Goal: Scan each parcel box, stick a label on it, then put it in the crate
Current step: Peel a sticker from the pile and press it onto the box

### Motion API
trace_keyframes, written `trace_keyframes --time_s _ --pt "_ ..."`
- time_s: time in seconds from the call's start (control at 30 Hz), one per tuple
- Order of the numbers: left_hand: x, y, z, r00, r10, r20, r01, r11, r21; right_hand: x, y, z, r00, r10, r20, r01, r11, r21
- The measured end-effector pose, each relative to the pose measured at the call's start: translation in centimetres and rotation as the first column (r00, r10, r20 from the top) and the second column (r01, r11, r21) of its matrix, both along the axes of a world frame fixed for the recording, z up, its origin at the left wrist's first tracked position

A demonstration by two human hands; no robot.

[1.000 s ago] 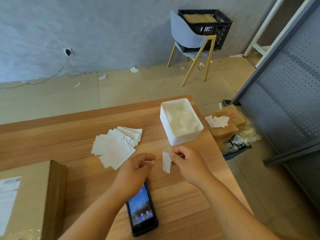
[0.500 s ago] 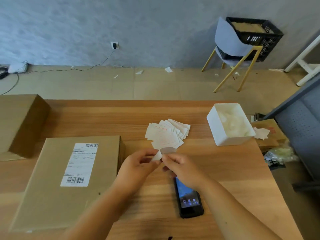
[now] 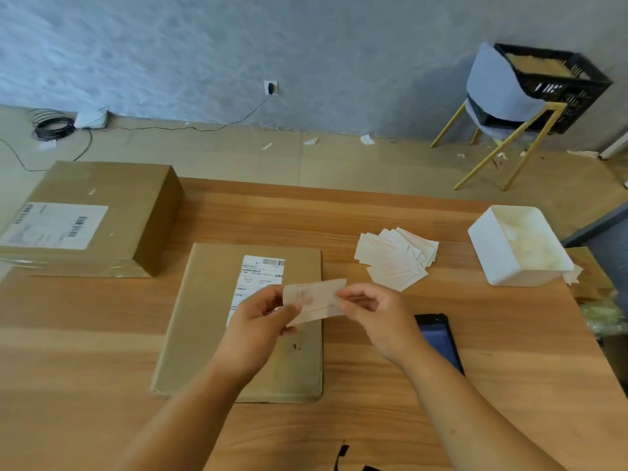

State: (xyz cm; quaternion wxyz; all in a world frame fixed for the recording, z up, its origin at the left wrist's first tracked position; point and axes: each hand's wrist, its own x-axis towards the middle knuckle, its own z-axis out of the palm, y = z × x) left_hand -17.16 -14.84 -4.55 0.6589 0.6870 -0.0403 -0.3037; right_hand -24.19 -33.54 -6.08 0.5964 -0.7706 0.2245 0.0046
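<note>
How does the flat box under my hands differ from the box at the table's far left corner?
The flat box is thin; the left box stands much taller. The flat box lies centrally, under the held label pinched by the left hand and right hand; the left box sits apart at the far left. Both are brown cardboard with a white barcode sticker on top.

Left hand (image 3: pixel 258 322), right hand (image 3: pixel 379 319): pinch grips.

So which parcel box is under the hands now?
The flat box mid-table, beneath the label the left hand and right hand hold; the taller box sits far left.
</note>
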Motion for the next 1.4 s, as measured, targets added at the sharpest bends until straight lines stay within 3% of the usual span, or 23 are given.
trace_keyframes --time_s 0.13,0.33,0.63,0.77,1.1,1.4 --pt "0.4 3.2 -0.4 0.999 0.018 -0.029 -0.018 1.0 0.002 0.4 2.6 0.0 0.997 -0.04 0.069 0.04 0.999 0.009" --pt "0.3 7.0 -1.1 0.982 0.151 -0.114 -0.149 0.989 0.022 0.3 5.7 0.3 0.999 -0.016 0.047 0.014 0.999 0.04" --pt "0.7 11.6 -2.0 0.988 0.153 -0.033 -0.145 0.971 0.188 0.3 9.5 -0.8 1.0 0.016 0.013 -0.016 1.0 0.014" --pt "0.6 13.6 -2.9 0.982 0.156 0.106 -0.181 0.937 0.3 0.3 11.5 -1.7 0.997 0.055 -0.051 -0.054 0.998 0.02" --pt "1.0 16.3 -5.4 0.912 -0.057 0.405 -0.173 0.844 0.507 1.3 15.2 -4.5 0.983 0.088 -0.161 -0.099 0.993 -0.06" --pt "2.0 16.2 -6.5 0.876 -0.146 0.46 -0.172 0.795 0.581 2.7 16.2 -4.2 0.967 0.152 -0.206 -0.21 0.932 -0.296"
